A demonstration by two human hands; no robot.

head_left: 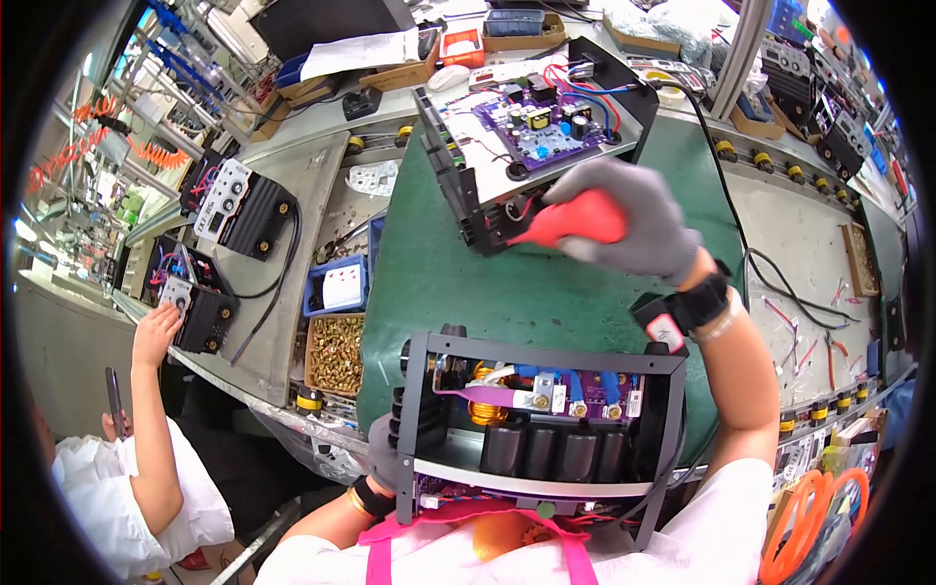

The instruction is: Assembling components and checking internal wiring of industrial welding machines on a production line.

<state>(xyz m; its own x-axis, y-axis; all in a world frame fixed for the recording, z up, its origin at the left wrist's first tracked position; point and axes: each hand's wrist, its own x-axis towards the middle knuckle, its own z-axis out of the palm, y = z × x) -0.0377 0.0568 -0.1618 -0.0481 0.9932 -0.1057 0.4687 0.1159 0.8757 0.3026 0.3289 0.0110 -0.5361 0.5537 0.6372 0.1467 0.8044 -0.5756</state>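
Note:
My right hand (643,219), in a grey glove and blurred by motion, is wrapped round a red tapered tool (585,216). The tool's narrow end points left at the black lower edge of an opened unit (468,210), which carries a purple circuit board (546,127). Close to my body stands a second open device, a black metal chassis (546,349) with dark cylindrical capacitors, a copper coil and blue and purple leads. My left hand (383,453), also gloved in grey, is against that chassis's left side; its fingers are mostly hidden.
A green mat (439,292) covers the bench. Left of it are a box of brass-coloured screws (334,356) and a blue bin (336,285). Two finished-looking black units (244,210) stand farther left, where a co-worker's hand (158,331) touches one. A black cable (717,185) runs along the right.

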